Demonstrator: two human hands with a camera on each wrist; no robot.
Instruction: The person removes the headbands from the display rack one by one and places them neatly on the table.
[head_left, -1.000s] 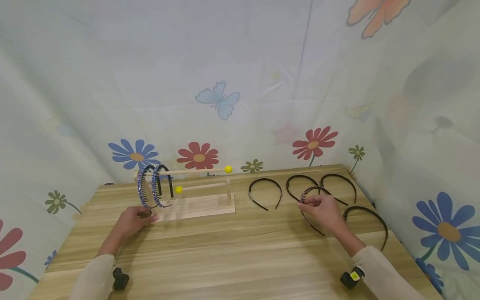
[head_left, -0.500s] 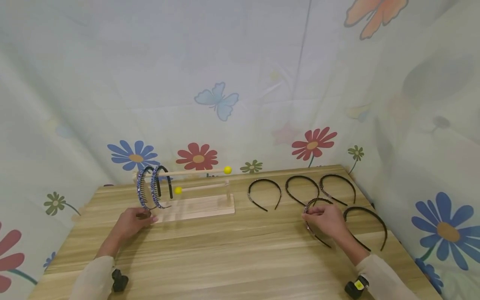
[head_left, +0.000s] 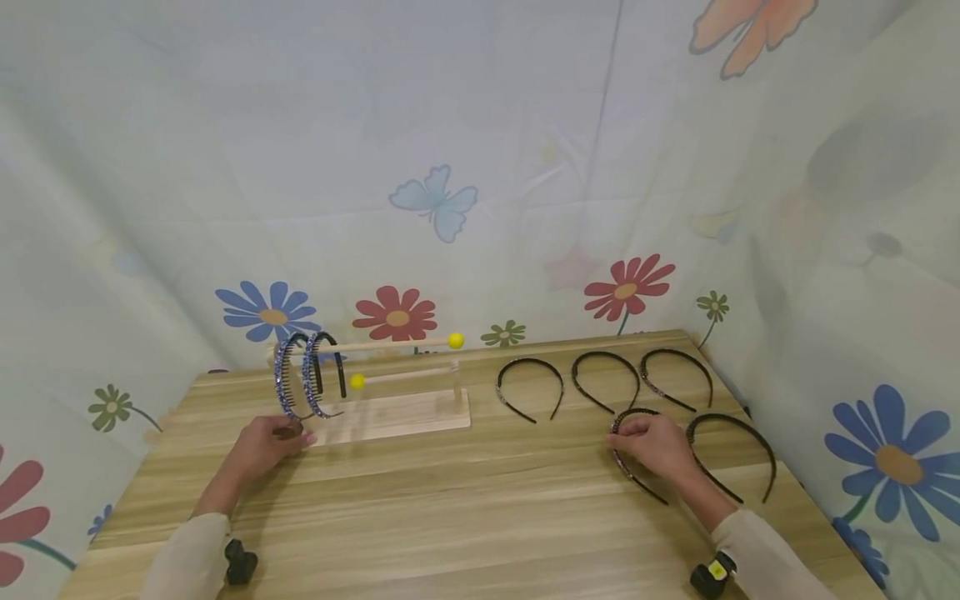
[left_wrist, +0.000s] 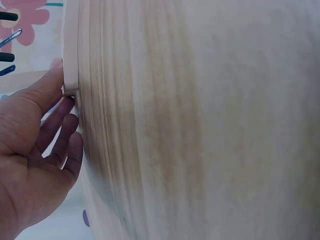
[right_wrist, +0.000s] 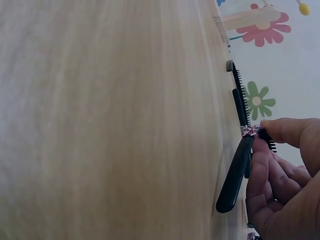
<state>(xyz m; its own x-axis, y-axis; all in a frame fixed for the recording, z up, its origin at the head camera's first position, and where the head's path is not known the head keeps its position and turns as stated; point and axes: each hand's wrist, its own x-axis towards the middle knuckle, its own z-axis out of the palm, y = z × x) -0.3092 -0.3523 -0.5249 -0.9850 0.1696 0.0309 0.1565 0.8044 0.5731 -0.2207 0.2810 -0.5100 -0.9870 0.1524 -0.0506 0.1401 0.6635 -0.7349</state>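
At the left of the table my left hand [head_left: 262, 448] holds the near left end of a wooden stand [head_left: 405, 414], its thumb on top of the base [left_wrist: 71, 45] and its fingers at the edge. Two blue-jewelled headbands, an outer one [head_left: 281, 375] and an inner one [head_left: 307, 379], hang on the stand's upper rod. My right hand [head_left: 656, 446] pinches a black headband [head_left: 651, 492] by its side, where pinkish stones show [right_wrist: 250, 131]. That band lies low over the table, tilted in the right wrist view; whether it touches the wood, I cannot tell.
Black headbands lie along the back and right of the wooden table [head_left: 450, 517]: one by the stand [head_left: 530, 360], others farther right [head_left: 604, 353]. The stand's rods end in yellow balls [head_left: 456, 341]. Flowered cloth [head_left: 487, 275] hangs behind.
My right hand has moved slightly right and lowered its headband, which has tipped from standing up towards lying flat. My left hand and the stand have stayed put.
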